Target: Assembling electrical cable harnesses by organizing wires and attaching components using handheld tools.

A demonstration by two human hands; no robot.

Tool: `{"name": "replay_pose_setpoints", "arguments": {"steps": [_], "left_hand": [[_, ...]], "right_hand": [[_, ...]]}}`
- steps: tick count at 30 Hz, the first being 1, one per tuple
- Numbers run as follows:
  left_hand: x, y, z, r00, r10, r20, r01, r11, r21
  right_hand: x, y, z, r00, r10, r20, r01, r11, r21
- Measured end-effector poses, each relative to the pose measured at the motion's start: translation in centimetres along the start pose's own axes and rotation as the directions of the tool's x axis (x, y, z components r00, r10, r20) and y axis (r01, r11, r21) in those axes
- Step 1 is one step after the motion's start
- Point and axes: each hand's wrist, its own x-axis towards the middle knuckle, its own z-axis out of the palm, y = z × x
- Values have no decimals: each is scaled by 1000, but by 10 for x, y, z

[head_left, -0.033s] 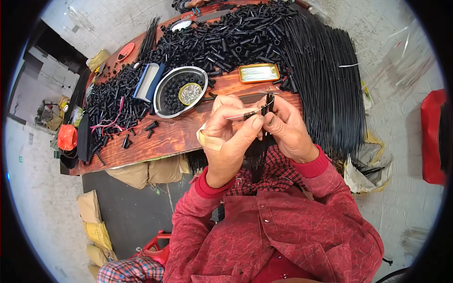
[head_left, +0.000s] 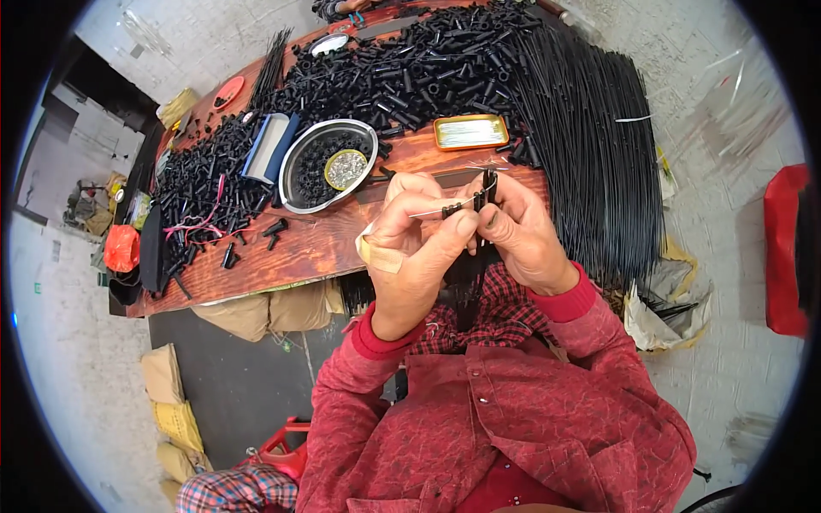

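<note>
Close together above the table's near edge, both my hands are closed in a pinch. My left hand (head_left: 416, 244) grips a thin metal needle (head_left: 428, 211) that carries several small black pieces (head_left: 452, 208). Between the thumb and fingers of my right hand (head_left: 523, 232) are slim black tube-like parts (head_left: 489, 181), upright, beside the needle's other end. My fingers cover where needle and parts meet. A strip of tan tape (head_left: 382, 256) is on my left hand. Just beyond my hands lies a yellow-rimmed tin (head_left: 471, 132) with thin needles or wires in it.
A steel bowl (head_left: 288, 190) of small black parts, with a little dish of shiny bits (head_left: 345, 169), stands left of my hands. Black plastic parts (head_left: 402, 73) are heaped behind. Long black rods (head_left: 599, 154) hang over the right edge. A person's hand (head_left: 352, 6) shows at the far end.
</note>
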Motion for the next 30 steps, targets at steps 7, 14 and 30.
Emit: {"name": "replay_pose_setpoints", "arguments": {"steps": [7,14,30], "left_hand": [[27,8,-90,984,-125,128,45,864,502],[86,-53,-280,972,-113,-207,234,356,905],[121,-93,-292,997,-72,-11,5,-86,996]], "right_hand": [[11,2,-6,997,37,-68,-40,998,-55],[16,1,-5,998,62,-8,-63,996,-66],[19,5,-5,997,67,-31,-70,995,-76]]}}
